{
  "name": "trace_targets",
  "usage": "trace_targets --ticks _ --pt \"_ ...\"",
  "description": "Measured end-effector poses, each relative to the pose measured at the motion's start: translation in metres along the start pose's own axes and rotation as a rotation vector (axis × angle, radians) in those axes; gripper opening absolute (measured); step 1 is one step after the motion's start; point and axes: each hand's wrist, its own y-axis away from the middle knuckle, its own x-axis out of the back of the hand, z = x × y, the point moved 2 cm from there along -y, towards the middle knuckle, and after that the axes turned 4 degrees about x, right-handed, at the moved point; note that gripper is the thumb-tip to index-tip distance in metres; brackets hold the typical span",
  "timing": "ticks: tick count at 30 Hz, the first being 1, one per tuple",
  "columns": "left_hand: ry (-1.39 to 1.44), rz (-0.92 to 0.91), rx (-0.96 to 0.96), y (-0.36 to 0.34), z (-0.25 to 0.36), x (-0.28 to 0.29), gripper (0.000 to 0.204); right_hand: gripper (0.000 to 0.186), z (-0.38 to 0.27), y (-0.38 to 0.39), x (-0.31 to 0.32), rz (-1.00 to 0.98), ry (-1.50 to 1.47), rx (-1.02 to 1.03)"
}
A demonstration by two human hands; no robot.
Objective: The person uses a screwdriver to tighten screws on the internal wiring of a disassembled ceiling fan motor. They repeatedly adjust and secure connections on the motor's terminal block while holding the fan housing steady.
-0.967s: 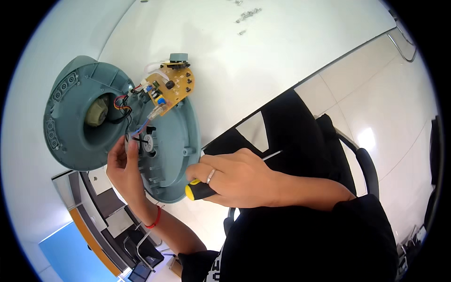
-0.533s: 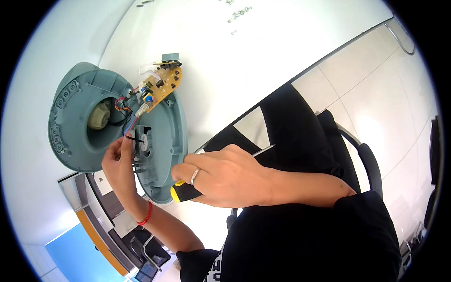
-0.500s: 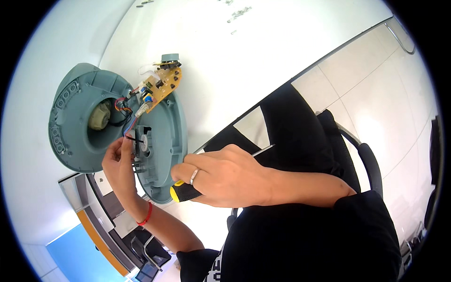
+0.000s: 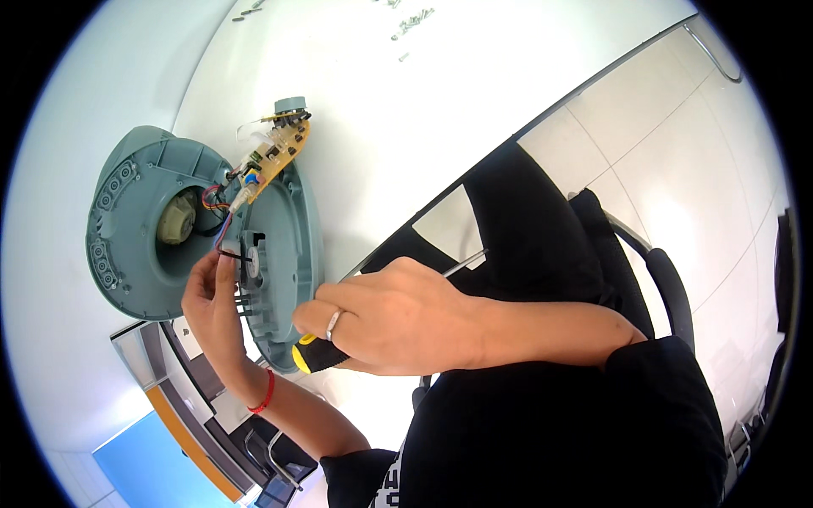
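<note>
My left hand (image 4: 212, 296) is closed at the near edge of a grey-green plastic housing, its thumb and fingertips pinched on thin wires (image 4: 223, 230). Those wires run up to a tan circuit board (image 4: 275, 161) with a grey-green knob (image 4: 290, 104). In my closed right hand (image 4: 398, 317) is a screwdriver (image 4: 318, 353) with a yellow and black handle; its shaft points away to the right. The oval housing part (image 4: 306, 229) stands tilted beside the larger round part (image 4: 127, 229), which has a motor (image 4: 176, 220) in its hollow. A small round white piece (image 4: 253, 262) sits by my left fingertips.
Several loose screws (image 4: 415, 21) lie on the white table (image 4: 373, 127) at the far side, with a few more (image 4: 246, 12) at the far left. The table's dark edge (image 4: 508, 142) slants across the view. A black chair (image 4: 665, 288) stands at the right.
The view has shifted slightly, so the housing, board and screws sit a little further left. My left hand keeps its pinch, and my right hand still holds the screwdriver.
</note>
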Motion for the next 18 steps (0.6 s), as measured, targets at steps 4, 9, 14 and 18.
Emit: trace_targets --ticks 4,9,14,18 --pt "0.006 0.02 -0.029 -0.005 -0.002 -0.001 0.035 0.042 0.004 0.0 0.0 0.027 0.001 0.01" --pt "-0.027 0.01 -0.02 -0.007 0.002 -0.002 0.037 0.045 0.008 0.001 0.002 -0.016 0.026 -0.011" --pt "-0.012 -0.011 -0.009 -0.007 -0.003 -0.001 0.039 0.039 0.008 0.002 0.007 -0.117 -0.004 -0.054" --pt "0.045 -0.004 -0.049 -0.003 -0.009 -0.008 0.039 0.04 0.013 0.01 0.005 -0.11 0.065 -0.099"
